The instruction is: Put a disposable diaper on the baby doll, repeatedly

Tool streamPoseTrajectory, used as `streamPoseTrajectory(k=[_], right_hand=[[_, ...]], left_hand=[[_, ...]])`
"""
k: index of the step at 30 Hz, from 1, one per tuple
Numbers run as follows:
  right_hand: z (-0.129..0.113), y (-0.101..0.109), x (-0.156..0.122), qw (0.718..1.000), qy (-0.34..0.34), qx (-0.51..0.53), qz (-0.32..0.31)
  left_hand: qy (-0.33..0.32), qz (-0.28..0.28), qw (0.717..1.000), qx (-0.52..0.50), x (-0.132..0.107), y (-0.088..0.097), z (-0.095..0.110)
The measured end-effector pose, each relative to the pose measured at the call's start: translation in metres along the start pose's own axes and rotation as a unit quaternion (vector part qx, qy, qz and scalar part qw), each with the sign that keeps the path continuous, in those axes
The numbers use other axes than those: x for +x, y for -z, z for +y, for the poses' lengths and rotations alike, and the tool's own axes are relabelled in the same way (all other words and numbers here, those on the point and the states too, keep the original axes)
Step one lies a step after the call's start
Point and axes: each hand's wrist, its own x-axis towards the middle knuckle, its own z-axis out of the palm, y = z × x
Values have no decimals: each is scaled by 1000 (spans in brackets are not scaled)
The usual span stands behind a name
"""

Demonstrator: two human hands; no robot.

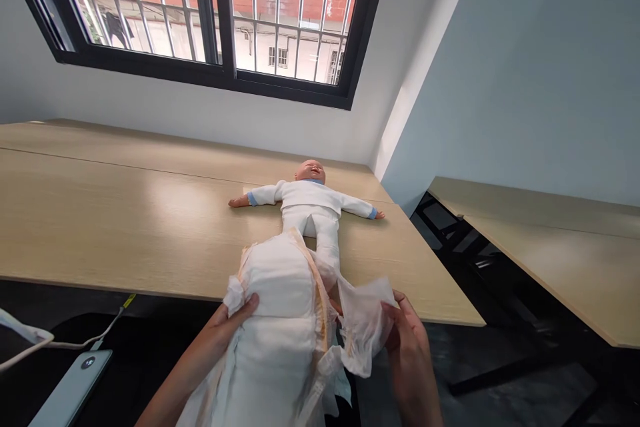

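Observation:
A white diaper (pixel 277 287) with orange-edged ruffles lies opened out in front of me, its inner side up, partly past the table's near edge. My left hand (pixel 235 317) grips its left side, thumb on top and the fingers hidden underneath. On the right, my right hand (pixel 407 340) pinches the thin side wing of the diaper between thumb and fingers and holds it stretched outward. Beyond the diaper a baby doll (pixel 311 199) in a white suit with blue cuffs lies on its back, arms spread. The diaper hides part of its legs.
The doll rests on a light wooden table (pixel 125 213) below a barred window (pixel 220 13). A second wooden table (pixel 560 240) stands to the right across a gap. At lower left are a pale phone-like device (pixel 73 390) and a white cable (pixel 75 345).

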Motion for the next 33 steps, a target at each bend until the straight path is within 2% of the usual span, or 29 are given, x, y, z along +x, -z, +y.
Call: streamPoseTrajectory(k=[3, 6, 9, 17, 21, 23, 26, 29, 31, 33], right_hand=[[1, -4, -2, 998, 6, -64, -9], [8, -4, 1, 988, 15, -144, -48], [16, 0, 9, 982, 20, -178, -59], [10, 4, 13, 979, 68, -185, 42], [8, -7, -1, 984, 64, -145, 80], [12, -22, -14, 988, 67, -130, 48], [21, -53, -34, 971, 119, -187, -91], [27, -78, -42, 903, 199, -306, -225], [27, -87, -43, 857, 229, -371, -273], [24, -89, -41, 837, 243, -392, -294]], left_hand=[[-6, -22, 1000, 20, 3, 3, -4], [2, -55, 998, 21, 5, 4, -6], [19, -64, 998, 9, 4, 3, -4], [21, -49, 999, 3, 2, -3, 2], [21, -61, 998, 6, 4, 2, -2], [14, -71, 997, 11, 6, 5, -7], [-25, -100, 994, 31, 5, 3, -14], [-66, -141, 986, 50, -3, -4, -17], [-77, -154, 983, 60, -8, -9, -17], [-93, -159, 980, 75, -9, -10, -17]])
